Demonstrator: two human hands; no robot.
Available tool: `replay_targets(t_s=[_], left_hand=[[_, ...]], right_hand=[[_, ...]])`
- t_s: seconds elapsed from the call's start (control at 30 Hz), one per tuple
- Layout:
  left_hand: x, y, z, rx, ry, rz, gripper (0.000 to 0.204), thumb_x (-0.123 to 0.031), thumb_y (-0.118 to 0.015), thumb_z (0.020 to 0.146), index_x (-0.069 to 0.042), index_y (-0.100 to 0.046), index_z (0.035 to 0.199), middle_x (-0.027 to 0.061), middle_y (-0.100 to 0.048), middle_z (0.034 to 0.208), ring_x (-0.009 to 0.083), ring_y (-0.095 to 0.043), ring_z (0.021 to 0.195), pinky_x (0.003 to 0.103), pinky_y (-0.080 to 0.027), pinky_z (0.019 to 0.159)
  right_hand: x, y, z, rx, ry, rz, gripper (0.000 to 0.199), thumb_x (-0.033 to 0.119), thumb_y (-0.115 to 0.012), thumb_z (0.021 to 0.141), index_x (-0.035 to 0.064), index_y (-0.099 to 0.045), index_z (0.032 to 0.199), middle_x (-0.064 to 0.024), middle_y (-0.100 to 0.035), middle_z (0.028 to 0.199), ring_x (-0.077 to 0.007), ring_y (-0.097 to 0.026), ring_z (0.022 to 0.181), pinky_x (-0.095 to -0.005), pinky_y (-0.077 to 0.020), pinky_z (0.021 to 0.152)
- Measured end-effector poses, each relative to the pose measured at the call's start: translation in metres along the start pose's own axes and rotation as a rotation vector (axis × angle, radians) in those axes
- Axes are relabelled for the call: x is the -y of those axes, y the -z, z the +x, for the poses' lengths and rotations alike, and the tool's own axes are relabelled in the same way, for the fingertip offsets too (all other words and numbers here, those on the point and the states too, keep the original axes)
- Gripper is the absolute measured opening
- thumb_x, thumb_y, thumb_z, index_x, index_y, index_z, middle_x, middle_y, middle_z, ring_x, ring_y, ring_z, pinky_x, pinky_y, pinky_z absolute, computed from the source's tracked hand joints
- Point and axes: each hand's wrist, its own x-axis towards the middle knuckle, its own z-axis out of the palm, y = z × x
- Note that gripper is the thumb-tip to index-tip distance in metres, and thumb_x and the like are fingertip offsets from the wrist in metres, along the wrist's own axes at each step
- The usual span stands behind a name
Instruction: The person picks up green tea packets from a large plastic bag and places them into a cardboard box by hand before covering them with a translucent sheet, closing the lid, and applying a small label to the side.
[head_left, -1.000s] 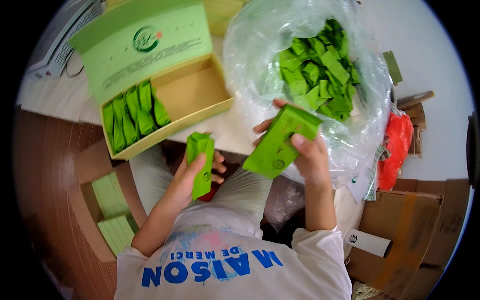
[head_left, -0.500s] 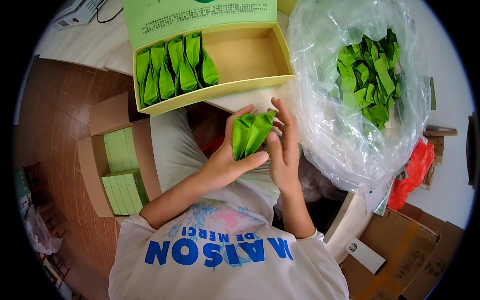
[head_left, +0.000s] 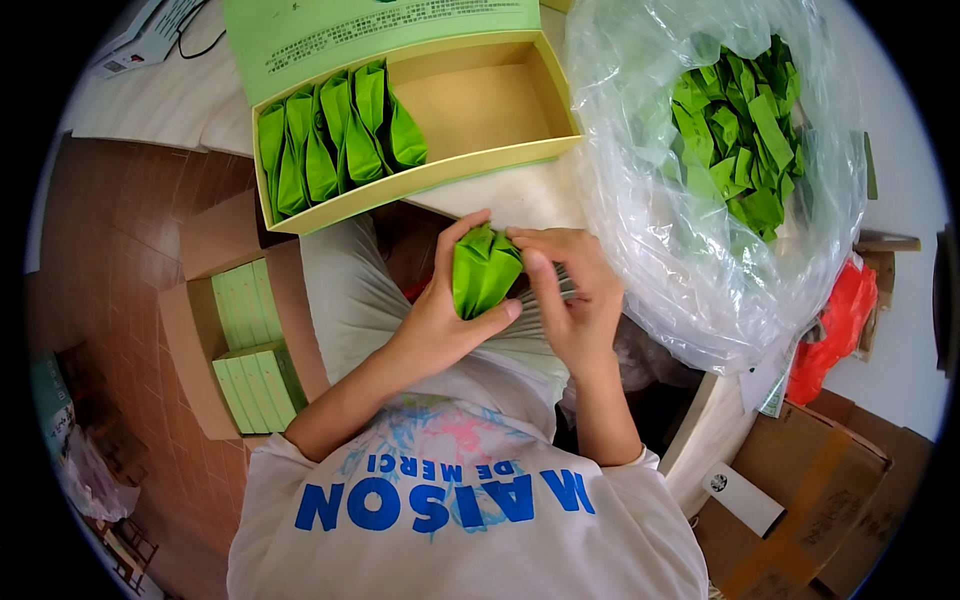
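Two shiny green packets (head_left: 485, 275), pressed side by side, sit above my lap in my left hand (head_left: 447, 295). The left thumb lies across their lower front and the fingers wrap behind them. My right hand (head_left: 575, 295) pinches at their upper right corner, with index finger and thumb bent toward it. Just beyond my hands stands an open pale yellow gift box (head_left: 500, 150). A row of several upright green packets (head_left: 340, 130) fills its left half, while the right half shows bare bottom. The undersides of the held packets are hidden by my hand.
At the right, a big clear plastic bag (head_left: 640, 270) holds a heap of green packets (head_left: 745, 130). A brown carton (head_left: 192, 330) with light green boxes (head_left: 258, 385) stands low on the left. Cardboard (head_left: 800, 490) and a white box (head_left: 743, 498) lie lower right.
My right hand has turned inward, its spread fingers closing onto the packets' top corner. The packets have tipped and look more compact. The whole view has shifted slightly.
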Motion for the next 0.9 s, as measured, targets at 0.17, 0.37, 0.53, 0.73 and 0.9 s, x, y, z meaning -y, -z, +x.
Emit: replay_targets(t_s=[0.17,0.37,0.53,0.73,0.9], left_hand=[[0.008,0.02,-0.002,0.473,0.516,-1.257,0.062,-0.04,-0.05,0.091,-0.007,-0.028,0.138,0.017,-0.056,0.107,0.0268,-0.062,0.075,0.037,-0.052,0.067],[0.012,0.006,-0.002,0.642,0.624,-2.022,0.059,-0.049,-0.043,0.093,-0.005,-0.037,0.133,0.0151,-0.056,0.082,0.0277,-0.063,0.064,0.04,-0.054,0.056],[0.026,0.003,-0.008,0.718,0.54,-2.123,0.067,-0.059,-0.039,0.092,-0.002,-0.045,0.125,0.011,-0.06,0.078,0.0215,-0.063,0.058,0.034,-0.056,0.052],[0.027,-0.001,-0.007,0.715,0.537,-2.166,0.07,-0.065,-0.039,0.089,-0.005,-0.044,0.123,0.0095,-0.055,0.076,0.0213,-0.058,0.052,0.036,-0.055,0.052],[0.017,0.002,-0.009,0.587,0.59,-1.846,0.059,-0.054,-0.046,0.091,-0.003,-0.044,0.121,0.0084,-0.054,0.078,0.0201,-0.059,0.06,0.034,-0.054,0.053]], right_hand=[[-0.009,0.003,0.001,0.06,-0.129,0.672,0.043,0.011,-0.063,0.084,0.001,-0.053,0.124,-0.0123,-0.06,0.12,-0.0239,-0.052,0.11,-0.0327,-0.0369,0.097],[-0.003,-0.014,0.001,0.099,-0.071,0.556,0.071,0.012,-0.073,0.075,0.0032,-0.04,0.137,-0.0141,-0.047,0.136,-0.0274,-0.045,0.123,-0.0361,-0.0319,0.105],[0.001,-0.013,0.004,0.152,-0.033,0.52,0.058,0.008,-0.072,0.075,0.0026,-0.052,0.128,-0.0138,-0.057,0.125,-0.0286,-0.053,0.115,-0.0377,-0.0404,0.099],[-0.001,-0.012,0.004,0.179,0.117,0.317,0.039,0.008,-0.062,0.084,0.0029,-0.057,0.122,-0.0132,-0.064,0.114,-0.0279,-0.058,0.108,-0.0405,-0.0396,0.099],[-0.002,-0.016,-0.005,0.1,-0.044,0.438,0.033,0.007,-0.049,0.093,0.001,-0.054,0.125,-0.013,-0.066,0.108,-0.0262,-0.061,0.103,-0.0382,-0.0397,0.099]])
